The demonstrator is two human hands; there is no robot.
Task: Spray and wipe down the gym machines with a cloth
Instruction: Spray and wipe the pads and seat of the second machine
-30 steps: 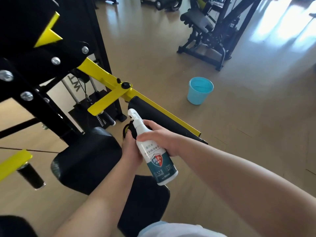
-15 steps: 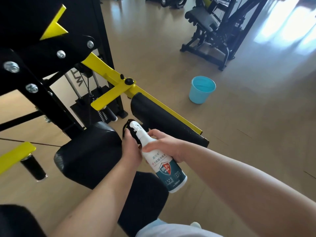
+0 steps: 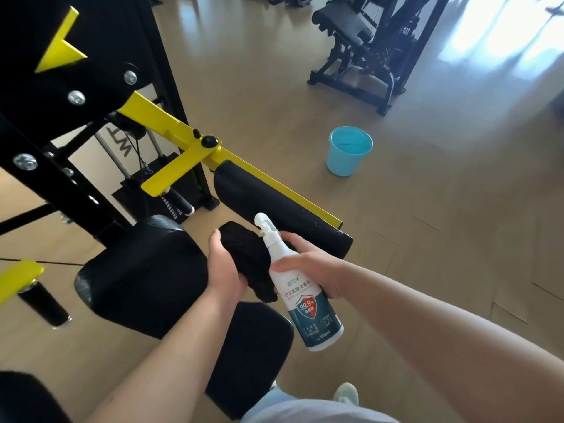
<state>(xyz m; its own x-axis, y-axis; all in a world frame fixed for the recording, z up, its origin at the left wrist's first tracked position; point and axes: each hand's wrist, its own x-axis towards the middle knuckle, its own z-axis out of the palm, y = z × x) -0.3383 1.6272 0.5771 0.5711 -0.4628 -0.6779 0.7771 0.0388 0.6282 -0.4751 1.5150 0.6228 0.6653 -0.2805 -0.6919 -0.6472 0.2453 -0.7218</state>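
Head view: left hand (image 3: 224, 270) clenched round crumpled black cloth (image 3: 247, 250), right hand (image 3: 308, 264) grasping white-and-teal plastic spray bottle (image 3: 309, 309); likely risk, mist overshooting long black padded bar (image 3: 274, 209) onto wooden floor (image 3: 427, 239).

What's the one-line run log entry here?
left hand grips black cloth | right hand holds spray bottle | blue bucket on floor

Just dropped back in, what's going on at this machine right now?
A person is mid-clean at a black and yellow gym machine. Their right hand holds a white spray bottle, with its nozzle up beside the long black pad on the yellow arm. Their left hand grips a bunched black cloth right next to the bottle. A blue bucket stands on the floor beyond.
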